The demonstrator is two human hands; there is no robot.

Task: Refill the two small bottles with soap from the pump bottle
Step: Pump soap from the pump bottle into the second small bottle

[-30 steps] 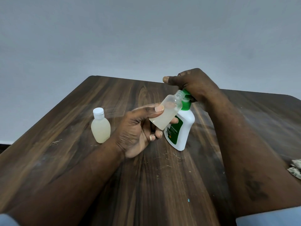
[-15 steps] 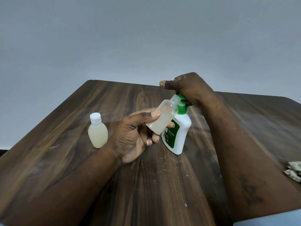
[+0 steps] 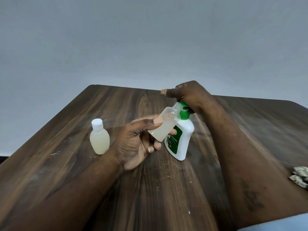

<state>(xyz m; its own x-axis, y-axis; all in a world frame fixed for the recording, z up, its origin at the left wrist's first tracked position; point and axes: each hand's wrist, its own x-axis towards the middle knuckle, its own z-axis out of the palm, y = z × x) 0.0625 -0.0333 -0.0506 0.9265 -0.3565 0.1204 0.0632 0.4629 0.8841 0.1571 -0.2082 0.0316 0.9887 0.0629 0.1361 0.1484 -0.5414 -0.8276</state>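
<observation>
Green-topped pump bottle [image 3: 180, 140]: your R hand [image 3: 191, 95] clamps its head. L hand [image 3: 136, 142] grips uncapped small bottle [image 3: 164, 125], mouth at nozzle. Capped bottle [image 3: 99, 140] upright on bench [image 3: 150, 197].

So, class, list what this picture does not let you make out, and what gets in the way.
Head view: the nozzle of the pump bottle, and whether soap is flowing; the right hand covers it.
Head view: the label print; too small, partly behind the open small bottle in the left hand.
Head view: the grey crumpled thing; cut off by the right edge.
</observation>
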